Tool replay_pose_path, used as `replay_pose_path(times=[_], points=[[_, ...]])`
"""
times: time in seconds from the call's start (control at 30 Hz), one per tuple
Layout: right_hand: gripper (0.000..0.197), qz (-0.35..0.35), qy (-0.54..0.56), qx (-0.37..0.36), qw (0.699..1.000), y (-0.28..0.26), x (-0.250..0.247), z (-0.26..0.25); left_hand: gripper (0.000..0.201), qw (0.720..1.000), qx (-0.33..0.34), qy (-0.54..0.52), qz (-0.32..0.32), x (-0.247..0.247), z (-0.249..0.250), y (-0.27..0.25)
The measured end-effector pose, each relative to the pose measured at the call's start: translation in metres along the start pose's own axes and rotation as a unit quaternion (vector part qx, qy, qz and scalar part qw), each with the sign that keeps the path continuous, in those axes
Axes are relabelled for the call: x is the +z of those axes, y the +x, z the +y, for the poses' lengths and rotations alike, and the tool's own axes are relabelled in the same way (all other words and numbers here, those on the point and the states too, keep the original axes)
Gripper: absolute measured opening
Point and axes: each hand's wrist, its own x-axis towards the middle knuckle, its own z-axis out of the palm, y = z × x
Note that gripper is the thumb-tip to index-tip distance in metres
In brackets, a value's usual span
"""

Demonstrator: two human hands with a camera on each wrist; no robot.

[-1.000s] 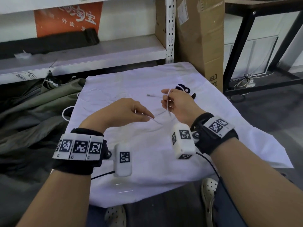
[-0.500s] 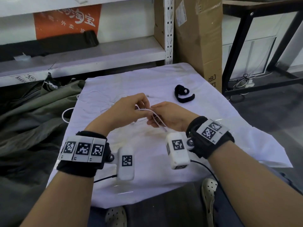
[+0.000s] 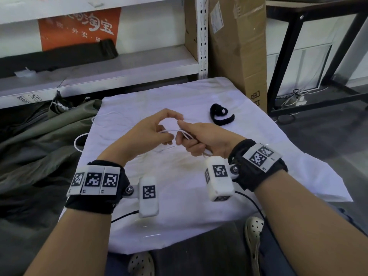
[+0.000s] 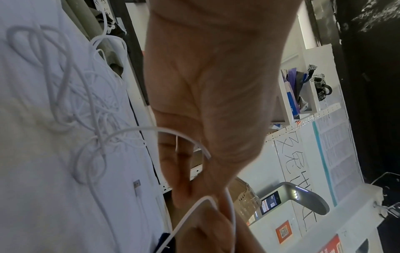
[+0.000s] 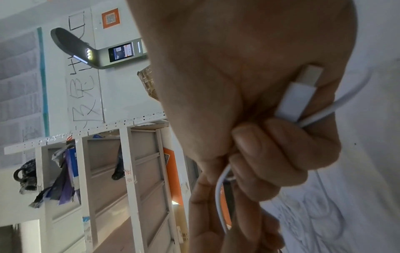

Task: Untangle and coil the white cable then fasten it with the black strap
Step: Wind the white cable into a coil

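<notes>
Counter (image 3: 258,176): covered by a white cloth; carries all the task items.
Cable tangle (image 4: 86,111): the loose, knotted bulk of the white cable lies on the cloth at about 10 o'clock from the hands, one loop hanging over the cloth's left edge; a plug end rests beside it.
Left hand (image 3: 147,130): grip curled, fingers arched over the right hand's fingertips, pinching a run of white cable (image 3: 169,132).
Right hand (image 3: 201,138): grip closed round the first turns, with the cable's connector (image 5: 298,95) pressed against the palm.
Black strap (image 3: 221,116): on the cloth at 1 o'clock from the hands, untouched.
Step in hand: judged an early coiling turn.
Advice: keep the connector pinned, feed slack gradually, make even loops, and clear knots before they reach the coil.
</notes>
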Motion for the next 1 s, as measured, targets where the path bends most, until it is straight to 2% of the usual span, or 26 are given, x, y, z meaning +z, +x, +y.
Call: replay_pose_path(times=[0.07,0.13,0.17,0.27,0.43,0.6,0.7,0.8,0.9,1.0], points=[[0.052,-0.044,0.027,0.006,0.999,-0.001,-0.003,-0.001,0.030,1.000,-0.002,0.002,-0.028,0.001,0.000,0.000],[0.052,-0.078,0.050,0.005,0.996,-0.004,-0.005,-0.004,0.010,1.000,-0.002,0.012,-0.003,0.000,-0.001,0.001],[0.049,-0.084,0.057,-0.002,0.995,-0.006,-0.007,-0.005,0.009,0.999,-0.002,0.025,0.022,0.000,-0.003,0.002],[0.037,-0.061,0.078,-0.032,0.995,-0.011,-0.013,-0.011,0.023,0.997,-0.013,0.012,0.079,-0.002,-0.009,0.005],[0.031,0.000,0.122,-0.018,0.992,-0.009,-0.023,-0.012,0.021,0.983,-0.056,-0.176,0.008,-0.007,-0.013,0.005],[0.027,-0.007,0.097,-0.006,0.995,-0.015,-0.020,-0.008,0.020,0.973,-0.053,-0.221,0.044,-0.012,-0.012,0.006],[0.030,-0.054,0.064,0.007,0.996,-0.016,-0.016,-0.009,0.019,0.971,-0.047,-0.216,0.093,-0.013,-0.014,0.008],[0.034,-0.081,0.062,-0.004,0.995,-0.014,-0.012,-0.009,0.019,0.973,-0.036,-0.196,0.113,-0.010,-0.014,0.009],[0.032,-0.088,0.177,-0.069,0.978,-0.013,-0.016,-0.010,0.023,0.981,-0.028,-0.145,0.125,-0.012,-0.016,0.008],[0.029,-0.092,0.348,-0.148,0.921,-0.013,-0.029,-0.015,0.021,0.983,-0.069,0.058,0.157,-0.025,-0.029,0.008]])
